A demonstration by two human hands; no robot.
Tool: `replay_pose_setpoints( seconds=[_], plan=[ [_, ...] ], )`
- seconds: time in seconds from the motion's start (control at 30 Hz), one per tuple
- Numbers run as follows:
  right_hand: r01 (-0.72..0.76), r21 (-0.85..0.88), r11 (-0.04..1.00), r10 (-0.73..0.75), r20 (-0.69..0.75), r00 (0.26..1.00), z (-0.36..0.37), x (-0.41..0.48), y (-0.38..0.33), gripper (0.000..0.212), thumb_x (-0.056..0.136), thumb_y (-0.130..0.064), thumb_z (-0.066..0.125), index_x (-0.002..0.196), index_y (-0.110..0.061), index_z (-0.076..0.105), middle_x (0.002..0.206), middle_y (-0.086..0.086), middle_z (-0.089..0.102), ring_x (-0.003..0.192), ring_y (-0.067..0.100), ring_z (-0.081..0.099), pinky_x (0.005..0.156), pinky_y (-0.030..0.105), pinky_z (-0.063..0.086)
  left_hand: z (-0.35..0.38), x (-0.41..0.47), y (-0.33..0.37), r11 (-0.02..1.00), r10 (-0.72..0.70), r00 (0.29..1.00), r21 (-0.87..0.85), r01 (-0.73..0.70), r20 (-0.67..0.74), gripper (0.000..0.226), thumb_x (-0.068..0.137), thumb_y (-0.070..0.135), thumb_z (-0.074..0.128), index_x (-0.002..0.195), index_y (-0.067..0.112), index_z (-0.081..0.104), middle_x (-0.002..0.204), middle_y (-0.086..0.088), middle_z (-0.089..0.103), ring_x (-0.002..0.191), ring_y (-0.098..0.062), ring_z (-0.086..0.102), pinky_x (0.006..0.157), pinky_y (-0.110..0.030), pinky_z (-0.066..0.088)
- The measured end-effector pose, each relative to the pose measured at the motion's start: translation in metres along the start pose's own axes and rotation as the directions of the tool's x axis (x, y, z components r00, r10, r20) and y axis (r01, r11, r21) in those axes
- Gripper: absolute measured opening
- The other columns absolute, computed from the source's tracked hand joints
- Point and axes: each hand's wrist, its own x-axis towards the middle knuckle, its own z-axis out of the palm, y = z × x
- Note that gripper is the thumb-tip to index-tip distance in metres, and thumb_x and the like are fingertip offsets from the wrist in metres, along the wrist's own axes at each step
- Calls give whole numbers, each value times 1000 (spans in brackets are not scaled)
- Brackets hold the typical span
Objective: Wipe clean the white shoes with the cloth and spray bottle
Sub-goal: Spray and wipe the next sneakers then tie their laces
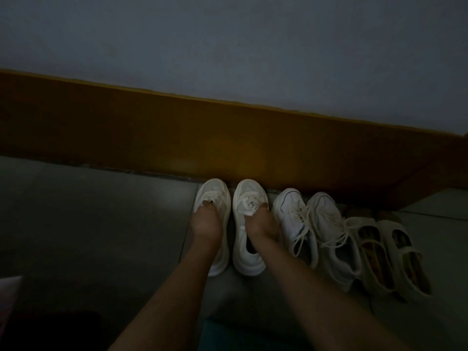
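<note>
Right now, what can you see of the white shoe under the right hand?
The white shoe is a chunky, thick-soled sneaker with white laces and a fabric-looking upper. It stands upright on the grey floor, toe to the brown skirting, beside its mate. The right hand grips it at the opening, thumb over the tongue.

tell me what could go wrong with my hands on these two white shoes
1. The right hand grips the second shoe beside a sneaker with loose laces; lifting could snag them.
2. The light is very dim, so dirt on the far-left shoe, held by the left hand, may go unseen.
</note>
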Motion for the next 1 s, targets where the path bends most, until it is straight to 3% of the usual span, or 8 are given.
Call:
replay_pose_setpoints(
  seconds=[0.53, 0.67, 0.8, 0.9, 1.0],
  plan=[
    [69, -45, 997, -71, -37, 997, 7, 5, 11, 70, 92, -35, 54, 146, -5, 21, 138, 19, 46, 123, 33, 50, 95, 41, 46, 17, -2, 0, 993, 51, 997, -104, -57, -53, 49, 100, 13, 34, 146, 3, 20, 142, -17, 43, 124, -27, 49, 101, -33, 40],
    [51, 11, 999, -51, 13, 999, 6, 7, 11, 79, 90, -40, 56, 147, -5, 15, 144, 20, 37, 129, 36, 42, 100, 44, 43, 14, 0, -2, 994, 65, 997, -89, -69, -47, 50, 100, 17, 35, 146, 5, 19, 142, -17, 43, 123, -28, 49, 99, -34, 41],
    [22, 131, 991, -37, 111, 993, 0, 3, 10, 86, 89, -42, 57, 149, -8, 6, 152, 19, 23, 136, 37, 31, 107, 46, 34, 7, -6, -5, 953, 44, 999, -300, -44, -8, 52, 97, 29, 43, 143, 8, 31, 139, -17, 46, 122, -32, 50, 98, -38, 41],
    [121, 130, 984, -133, 92, 987, -8, -17, 13, 75, 93, -37, 51, 150, -11, 8, 156, 15, 15, 141, 33, 24, 109, 43, 31, -4, -23, -10, 924, 17, 999, -382, -33, -44, 42, 95, 28, 47, 132, 9, 45, 126, -17, 56, 111, -31, 57, 92, -38, 47],
    [308, 148, 940, -308, -24, 951, -19, -53, 25, 60, 95, -29, 47, 148, -13, 22, 157, 10, 17, 143, 27, 22, 112, 38, 32, -17, -57, -16, 887, -28, 994, -461, -25, -109, 31, 95, 24, 46, 122, 9, 53, 109, -15, 64, 96, -28, 63, 80, -37, 51]
  ],
)
